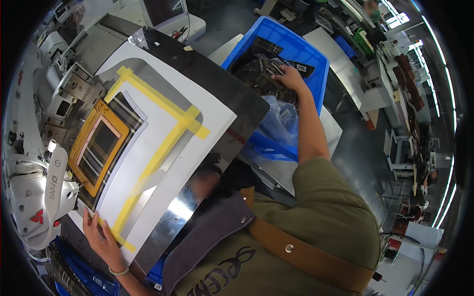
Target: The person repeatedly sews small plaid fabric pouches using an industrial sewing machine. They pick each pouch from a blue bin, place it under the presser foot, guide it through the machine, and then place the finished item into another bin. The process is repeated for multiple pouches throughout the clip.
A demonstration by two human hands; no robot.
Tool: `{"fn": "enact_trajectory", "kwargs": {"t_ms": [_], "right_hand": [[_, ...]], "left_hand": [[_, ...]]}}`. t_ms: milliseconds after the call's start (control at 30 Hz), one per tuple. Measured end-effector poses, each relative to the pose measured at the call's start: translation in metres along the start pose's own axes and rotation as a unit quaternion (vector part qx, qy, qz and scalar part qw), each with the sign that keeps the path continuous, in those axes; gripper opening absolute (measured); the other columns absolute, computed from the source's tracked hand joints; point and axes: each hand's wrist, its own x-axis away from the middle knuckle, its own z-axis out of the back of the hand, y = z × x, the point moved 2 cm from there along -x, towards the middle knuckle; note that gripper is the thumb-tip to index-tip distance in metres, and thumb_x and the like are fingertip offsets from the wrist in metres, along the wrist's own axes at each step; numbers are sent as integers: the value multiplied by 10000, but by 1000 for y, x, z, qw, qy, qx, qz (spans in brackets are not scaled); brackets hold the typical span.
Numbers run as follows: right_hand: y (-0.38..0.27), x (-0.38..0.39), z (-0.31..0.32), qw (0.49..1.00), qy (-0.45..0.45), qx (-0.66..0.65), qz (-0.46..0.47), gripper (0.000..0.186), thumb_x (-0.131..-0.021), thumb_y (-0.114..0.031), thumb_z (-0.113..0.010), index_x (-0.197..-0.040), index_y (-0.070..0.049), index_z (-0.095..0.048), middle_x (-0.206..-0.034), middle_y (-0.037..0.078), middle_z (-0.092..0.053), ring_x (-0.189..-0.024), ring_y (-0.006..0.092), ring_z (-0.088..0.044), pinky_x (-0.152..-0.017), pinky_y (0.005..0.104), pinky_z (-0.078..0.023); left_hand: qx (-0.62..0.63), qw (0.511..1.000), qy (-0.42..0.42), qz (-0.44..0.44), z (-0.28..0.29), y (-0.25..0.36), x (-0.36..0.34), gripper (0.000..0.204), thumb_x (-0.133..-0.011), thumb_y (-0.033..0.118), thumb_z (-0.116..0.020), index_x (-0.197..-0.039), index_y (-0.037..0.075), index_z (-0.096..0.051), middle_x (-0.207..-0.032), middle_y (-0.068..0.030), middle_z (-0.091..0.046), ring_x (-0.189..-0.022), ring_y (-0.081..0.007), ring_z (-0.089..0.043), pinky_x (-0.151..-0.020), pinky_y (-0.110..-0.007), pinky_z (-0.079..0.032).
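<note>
My left hand (102, 241) rests with fingers apart at the near edge of a white work plate (217, 116), close to the sewing machine head (37, 202). Yellow tape (163, 143) frames part of the plate. Inside lies a dark plaid fabric panel (98, 140), with an orange-yellow rectangular frame (121, 132) on top. Reaching away to the right, my right hand (292, 80) is in a blue plastic crate (321, 74), its thumb and fingers closed on a striped plaid fabric piece (274, 69). Other dark plaid pieces (266, 45) lie around it.
Clear plastic film (279, 121) lies in the near part of the crate. Behind the plate stands a monitor (165, 11) on a pale base, with small pliers-like tools (178, 32) beside it. More dark fabric and blue material (84, 271) sit below left. Worktables line the right.
</note>
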Motion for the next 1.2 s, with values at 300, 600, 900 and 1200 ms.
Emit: {"fn": "enact_trajectory", "kwargs": {"t_ms": [300, 600, 900, 1200], "right_hand": [[-43, 38, 75, 942, 183, -200, 199, 251, -798, -66, -807, -1048, -62, -775, -1034, 49, -686, -1000, 209, -664, -925, 347, -510], [33, 58, 50, 983, 63, 127, 113, 525, -755, 75, -607, -1225, -117, -739, -1340, 178, -650, -1269, 380, -580, -1099, 419, -459], [-23, -6, 10, 987, 113, -26, 113, 301, -881, -184, -685, -1156, -78, -744, -993, 135, -767, -953, 345, -729, -837, 406, -562], [-75, -56, 56, 983, 76, 48, 159, 210, -816, -267, -752, -896, -77, -713, -830, 126, -714, -780, 295, -682, -716, 395, -520]], "left_hand": [[-12, 1000, -9, -10, 1, -4, 1, 372, -943, -37, -593, -1310, -6, -644, -1524, -189, -513, -1393, -348, -489, -1150, -436, -385], [-42, 999, -21, -28, 1, -7, -1, 377, -966, -4, -587, -1340, 3, -636, -1516, -161, -530, -1385, -340, -491, -1156, -438, -372], [-11, 1000, -14, -10, 11, -4, -4, 335, -974, 20, -589, -1302, -17, -648, -1488, -186, -553, -1350, -341, -536, -1140, -434, -403], [10, 999, -35, 9, 63, -30, 4, 305, -1007, 50, -558, -1285, -44, -644, -1469, -181, -573, -1319, -333, -568, -1130, -435, -414]]}}
